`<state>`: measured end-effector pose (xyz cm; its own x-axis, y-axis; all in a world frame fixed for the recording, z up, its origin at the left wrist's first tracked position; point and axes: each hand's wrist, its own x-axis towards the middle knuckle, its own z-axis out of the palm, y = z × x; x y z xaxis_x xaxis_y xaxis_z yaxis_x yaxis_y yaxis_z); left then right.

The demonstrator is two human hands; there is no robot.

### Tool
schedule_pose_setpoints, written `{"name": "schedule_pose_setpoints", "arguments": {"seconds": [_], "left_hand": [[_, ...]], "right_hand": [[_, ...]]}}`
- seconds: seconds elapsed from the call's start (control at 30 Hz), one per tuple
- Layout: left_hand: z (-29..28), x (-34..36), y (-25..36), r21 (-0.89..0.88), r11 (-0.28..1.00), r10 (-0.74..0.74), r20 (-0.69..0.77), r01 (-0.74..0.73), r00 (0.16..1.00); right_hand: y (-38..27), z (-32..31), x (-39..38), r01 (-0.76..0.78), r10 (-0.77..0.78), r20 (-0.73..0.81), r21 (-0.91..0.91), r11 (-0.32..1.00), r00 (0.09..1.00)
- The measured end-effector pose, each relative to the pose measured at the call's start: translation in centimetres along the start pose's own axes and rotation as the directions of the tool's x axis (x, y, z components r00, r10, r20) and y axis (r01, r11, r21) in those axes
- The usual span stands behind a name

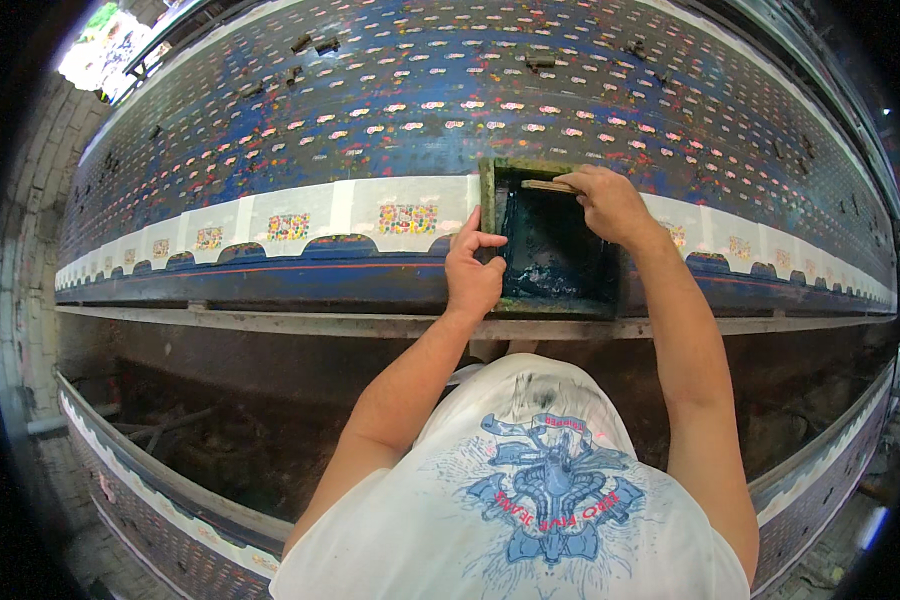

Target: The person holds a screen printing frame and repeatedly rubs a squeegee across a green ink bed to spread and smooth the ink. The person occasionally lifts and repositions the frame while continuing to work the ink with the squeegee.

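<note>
A box-like screen-printing frame (488, 192) with a dark, ink-wet inside lies over the row of pale fabric pieces (320, 200) on the long table. My left hand (474, 268) grips its left side, the index finger and thumb reaching over the rim. At the far end of the frame, my right hand (610, 203) is closed round a squeegee (548, 186) with a wooden-looking edge. The squeegee lies crosswise near the far wall; its lower part is hard to see against the dark ink. Colourful patterned prints (408, 219) show on the fabric pieces to the left.
The long table (370, 285) carries rows of small printed marks and runs out to both sides. Several small dark pieces (327, 46) lie on its far part. A pale rail (350, 319) follows its near edge. Behind me, another printed table (190, 520) curves into view.
</note>
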<state>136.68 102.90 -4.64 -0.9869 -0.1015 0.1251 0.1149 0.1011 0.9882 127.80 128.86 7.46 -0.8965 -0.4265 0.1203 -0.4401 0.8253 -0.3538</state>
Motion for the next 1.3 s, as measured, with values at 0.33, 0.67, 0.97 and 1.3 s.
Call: {"name": "schedule_pose_setpoints", "arguments": {"seconds": [0.33, 0.67, 0.97, 1.3], "left_hand": [[-0.3, -0.4, 0.5, 0.054, 0.999, 0.002, 0.022, -0.003, 1.000], [-0.4, 0.6, 0.5, 0.188, 0.980, 0.055, 0.067, -0.066, 0.996], [2.6, -0.1, 3.1, -0.051, 0.998, 0.044, 0.027, -0.042, 0.999], [18.8, -2.9, 2.6, -0.078, 0.991, 0.114, 0.021, -0.112, 0.993]], "right_hand": [[-5.7, 1.6, -8.5, 0.091, -0.090, -0.044, 0.027, 0.995, 0.995], [-8.8, 2.2, -14.4, 0.071, -0.067, -0.046, 0.097, 0.993, 0.997], [-1.1, 3.0, -20.5, -0.217, 0.484, -0.373, 0.569, 0.793, 0.792], [11.9, -1.4, -28.9, -0.195, 0.549, -0.335, 0.693, 0.694, 0.766]]}}
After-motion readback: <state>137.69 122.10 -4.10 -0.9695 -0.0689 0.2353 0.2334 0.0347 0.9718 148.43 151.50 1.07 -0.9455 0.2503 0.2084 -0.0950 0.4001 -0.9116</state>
